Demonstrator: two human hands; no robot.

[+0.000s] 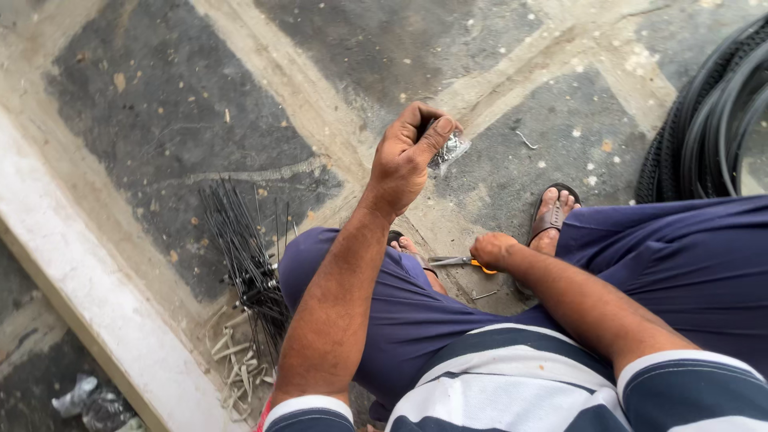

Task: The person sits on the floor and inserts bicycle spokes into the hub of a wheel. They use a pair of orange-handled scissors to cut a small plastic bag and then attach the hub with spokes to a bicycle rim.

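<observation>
— Scissors point(460, 262), orange-handled, lie low on the stone floor point(200, 120) between the person's feet, blades pointing left. But start with the big things: what's around?

— Black tyres point(712, 128) are stacked at the right edge, and a pale concrete curb point(88, 296) runs along the left. Beside the left knee, a bundle of thin black spokes point(248, 256) fans out on the floor.

— And the hands?

— The left hand point(410, 156) is raised above the floor, fingers curled tight around a small clear plastic packet point(452, 150) of shiny bits, pinched under the thumb. The right hand point(492, 250) is down at the scissors, closed over the orange handle; whether the fingers are through the loops, I cannot tell.

— Anything smaller?

— A sandal point(552, 214) on one foot just beside the right hand, and a bent bit of wire point(526, 141) lying apart on the dark stone.
</observation>
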